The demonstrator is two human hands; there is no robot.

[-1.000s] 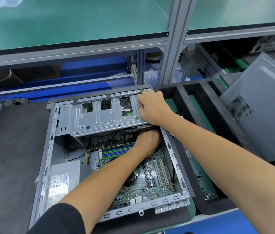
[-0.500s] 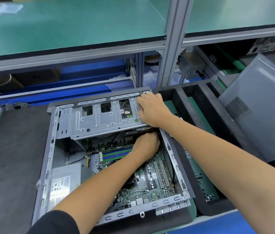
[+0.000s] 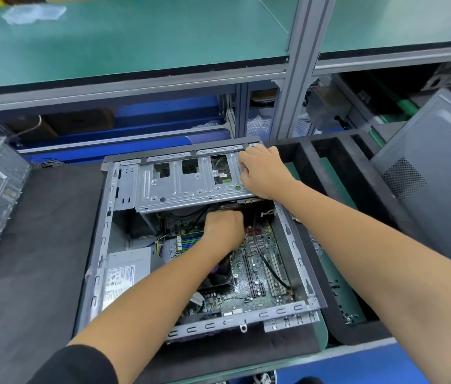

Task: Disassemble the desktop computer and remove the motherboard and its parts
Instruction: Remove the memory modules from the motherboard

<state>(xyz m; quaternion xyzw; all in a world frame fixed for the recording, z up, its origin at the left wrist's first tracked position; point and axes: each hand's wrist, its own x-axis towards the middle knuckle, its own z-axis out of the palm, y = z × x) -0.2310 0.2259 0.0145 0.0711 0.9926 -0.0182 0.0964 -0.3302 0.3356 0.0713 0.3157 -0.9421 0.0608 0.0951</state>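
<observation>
Motherboard [image 3: 260, 267] lay in open desktop case [image 3: 99, 245], centre of bench. Left hand [image 3: 223, 231] reached under drive cage [image 3: 191, 187], fingers curled, held object hidden. Right hand [image 3: 260, 170] pressed cage's right end, fingers bent. Advice: steady cage, pull connector straight. Versus earlier: left hand sat further left, exposing black cable [image 3: 268, 261].

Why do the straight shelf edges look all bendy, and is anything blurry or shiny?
Head view: the wide-angle lens bows the grey metal shelf rail and stretches both forearms; even overhead light gives soft shadows; the silver metal drive cage shows mild glare; the clear plastic bag on the green shelf looks blurred; the green motherboard is sharp.
</observation>
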